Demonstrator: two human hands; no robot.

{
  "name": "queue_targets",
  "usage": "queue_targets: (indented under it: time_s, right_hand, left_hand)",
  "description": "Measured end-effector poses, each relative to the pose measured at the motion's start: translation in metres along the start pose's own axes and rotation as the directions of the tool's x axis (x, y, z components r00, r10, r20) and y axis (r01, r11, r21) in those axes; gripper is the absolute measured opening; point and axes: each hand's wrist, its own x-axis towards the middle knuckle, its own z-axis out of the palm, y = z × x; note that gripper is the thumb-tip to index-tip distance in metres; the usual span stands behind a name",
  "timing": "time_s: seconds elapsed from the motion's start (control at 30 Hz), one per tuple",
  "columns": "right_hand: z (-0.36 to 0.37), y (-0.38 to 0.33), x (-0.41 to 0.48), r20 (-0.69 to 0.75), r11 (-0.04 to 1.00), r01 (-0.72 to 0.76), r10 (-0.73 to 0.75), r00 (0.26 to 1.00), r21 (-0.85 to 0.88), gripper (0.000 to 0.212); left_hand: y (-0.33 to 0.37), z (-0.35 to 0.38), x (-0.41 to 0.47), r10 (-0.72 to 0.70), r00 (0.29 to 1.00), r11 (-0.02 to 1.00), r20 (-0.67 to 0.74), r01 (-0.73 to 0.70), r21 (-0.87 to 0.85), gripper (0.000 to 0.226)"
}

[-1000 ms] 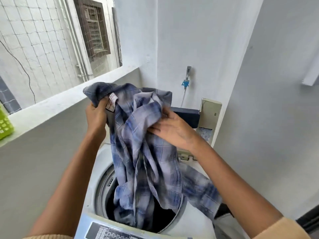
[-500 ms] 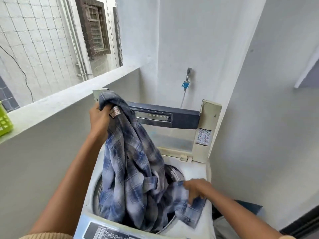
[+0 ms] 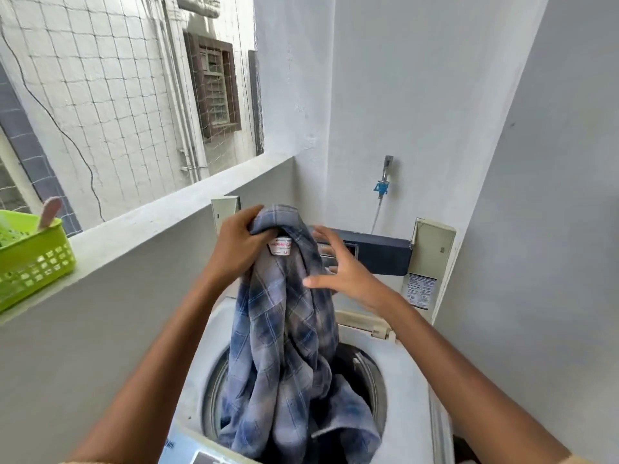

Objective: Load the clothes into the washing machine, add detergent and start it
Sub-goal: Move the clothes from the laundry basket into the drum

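A blue-grey plaid shirt (image 3: pixel 284 346) hangs from my left hand (image 3: pixel 239 249), which grips it at the collar by the white label. The shirt's lower part lies inside the round drum opening of the white top-load washing machine (image 3: pixel 408 406). My right hand (image 3: pixel 345 272) is spread open against the right side of the shirt, just below the collar, fingers apart. The machine's lid (image 3: pixel 382 256) stands raised behind the hands. A strip of the control panel shows at the bottom edge.
A green plastic basket (image 3: pixel 33 259) sits on the concrete ledge (image 3: pixel 160 212) to the left. A tap with a blue fitting (image 3: pixel 382 187) and hose is on the back wall. White walls close in on the right and behind.
My right hand has come up from the machine's front rim to the shirt near the collar. The left hand still holds the collar, and the view has tilted up.
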Motion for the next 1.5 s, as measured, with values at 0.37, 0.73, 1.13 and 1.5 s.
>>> queue_targets:
  time_s: [0.37, 0.73, 1.13, 1.5]
  right_hand:
    - [-0.073, -0.041, 0.015, -0.153, 0.94, -0.031, 0.087, 0.984, 0.34, 0.025]
    - [-0.081, -0.051, 0.003, -0.294, 0.967, -0.016, 0.093, 0.951, 0.256, 0.025]
    - [-0.087, -0.037, -0.019, -0.467, 0.986, -0.073, 0.135, 0.874, 0.15, 0.027]
    - [-0.045, -0.003, -0.027, -0.067, 0.863, -0.222, 0.281, 0.957, 0.454, 0.031]
  left_hand:
    - [0.018, -0.059, 0.036, -0.248, 0.963, 0.718, -0.108, 0.258, 0.646, 0.054]
    - [-0.011, -0.031, 0.012, -0.251, 0.962, 0.962, -0.112, 0.234, -0.142, 0.058]
    - [-0.031, -0.044, 0.006, -0.214, 0.967, 0.973, -0.137, 0.223, 0.056, 0.03]
    - [-0.033, 0.01, -0.023, -0.361, 0.849, 0.763, 0.387, 0.507, -0.402, 0.032]
